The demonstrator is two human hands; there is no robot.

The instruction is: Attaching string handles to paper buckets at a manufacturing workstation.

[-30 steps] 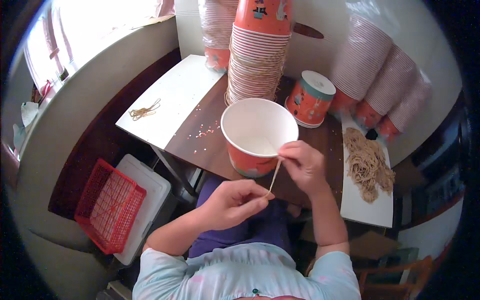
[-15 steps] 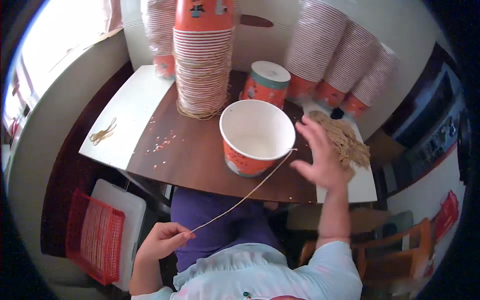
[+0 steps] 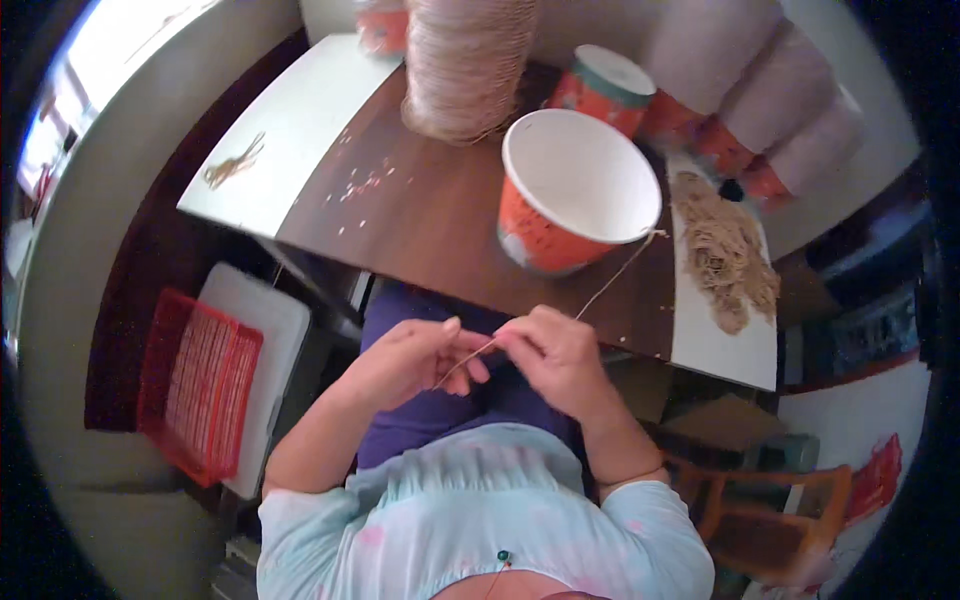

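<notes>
A white-lined orange paper bucket (image 3: 545,220) stands mouth-up on the brown tabletop. A thin beige cord (image 3: 620,272) is fastened at its right rim and runs taut down toward me. My right hand (image 3: 555,358) is closed, pinching the cord between thumb and fingers in front of the table edge. Beside it, my left hand (image 3: 420,362) has its fingers apart, with the cord's free end lying across them. Both hands are over my lap, close together.
A tall stack of paper buckets (image 3: 465,70) and an upturned bucket (image 3: 610,85) stand behind. More wrapped stacks (image 3: 720,50) line the back right. A heap of beige cords (image 3: 725,250) lies right, a small bundle (image 3: 235,162) left. A red basket (image 3: 205,385) sits below left.
My right hand has come down from beside the bucket and taken hold of the cord. The left hand has moved right and up, its pinch loosened. The view has shifted.
</notes>
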